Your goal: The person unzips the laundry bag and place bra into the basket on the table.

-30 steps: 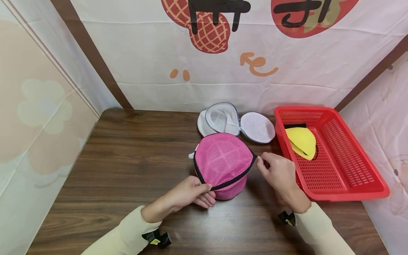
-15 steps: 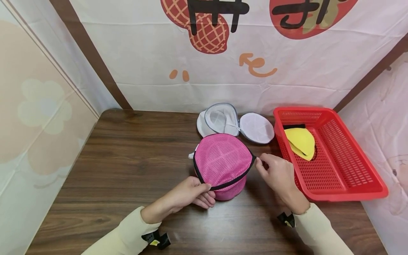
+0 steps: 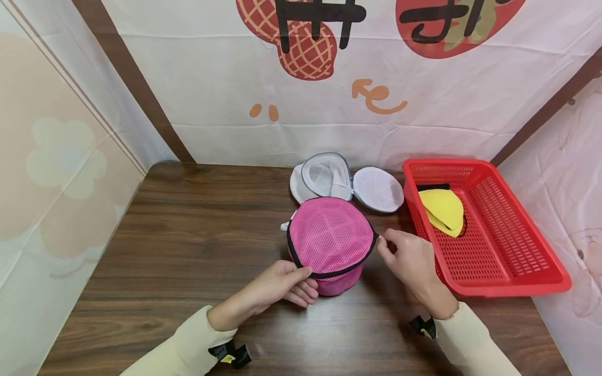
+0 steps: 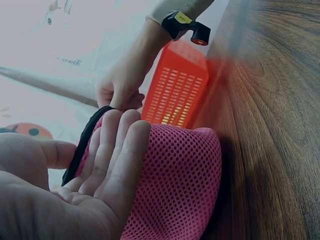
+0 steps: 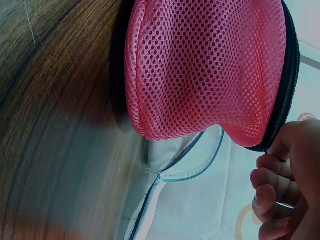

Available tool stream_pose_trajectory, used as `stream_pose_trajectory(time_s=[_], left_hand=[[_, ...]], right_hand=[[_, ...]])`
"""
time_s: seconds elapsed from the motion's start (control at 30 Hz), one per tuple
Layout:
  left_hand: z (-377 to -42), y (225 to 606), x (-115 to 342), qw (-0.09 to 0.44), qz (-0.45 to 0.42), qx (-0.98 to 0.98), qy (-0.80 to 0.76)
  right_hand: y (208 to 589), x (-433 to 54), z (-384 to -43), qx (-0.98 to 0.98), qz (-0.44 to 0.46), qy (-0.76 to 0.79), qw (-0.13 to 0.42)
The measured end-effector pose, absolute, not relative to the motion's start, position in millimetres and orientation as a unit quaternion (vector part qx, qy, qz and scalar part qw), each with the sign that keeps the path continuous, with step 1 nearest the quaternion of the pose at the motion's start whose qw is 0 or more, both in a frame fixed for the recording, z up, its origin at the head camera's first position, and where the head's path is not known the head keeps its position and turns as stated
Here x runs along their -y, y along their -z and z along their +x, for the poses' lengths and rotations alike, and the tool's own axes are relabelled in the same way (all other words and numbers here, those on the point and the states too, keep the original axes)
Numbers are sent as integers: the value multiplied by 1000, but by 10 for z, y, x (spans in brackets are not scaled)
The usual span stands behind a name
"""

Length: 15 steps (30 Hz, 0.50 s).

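A pink mesh laundry bag (image 3: 331,235) with a black zipper edge stands on the table in the head view, its top lying closed over the body. My left hand (image 3: 282,284) pinches the black edge at the front left, thumb on top and fingers beneath against the mesh. At the bag's right corner, my right hand (image 3: 408,261) pinches the end of the zipper between thumb and forefinger. The right wrist view shows this right hand (image 5: 295,175) at the tip of the black zipper (image 5: 285,85). What it pinches there is mostly hidden by the fingers.
Behind the pink bag lies a white mesh bag (image 3: 378,189), unzipped with its lid folded out. A red plastic basket (image 3: 527,230) stands at the right, holding a folded yellow item (image 3: 442,209) and something black. A printed cloth (image 3: 211,78) hangs along the table's back edge.
The pink bag's front edge has tipped slightly, its black rim sitting a little higher. My right hand has shifted slightly downward in the view; both hands keep their pinches.
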<state>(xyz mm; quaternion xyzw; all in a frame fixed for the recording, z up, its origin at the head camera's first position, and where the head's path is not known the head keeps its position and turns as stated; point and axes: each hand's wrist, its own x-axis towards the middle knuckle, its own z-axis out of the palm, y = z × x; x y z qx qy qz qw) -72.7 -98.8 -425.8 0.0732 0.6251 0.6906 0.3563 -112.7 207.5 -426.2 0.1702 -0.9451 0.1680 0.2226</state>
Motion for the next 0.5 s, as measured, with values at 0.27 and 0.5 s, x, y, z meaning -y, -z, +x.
stream_pose_trajectory(time_s=[0.27, 0.5], left_hand=[[-753, 4270, 1007, 336, 73, -638, -689], [-769, 4303, 1008, 333, 67, -639, -690]], right_hand=[[4249, -2086, -1066, 942, 181, -165, 228], [4243, -2080, -1001, 934, 199, -171, 244]])
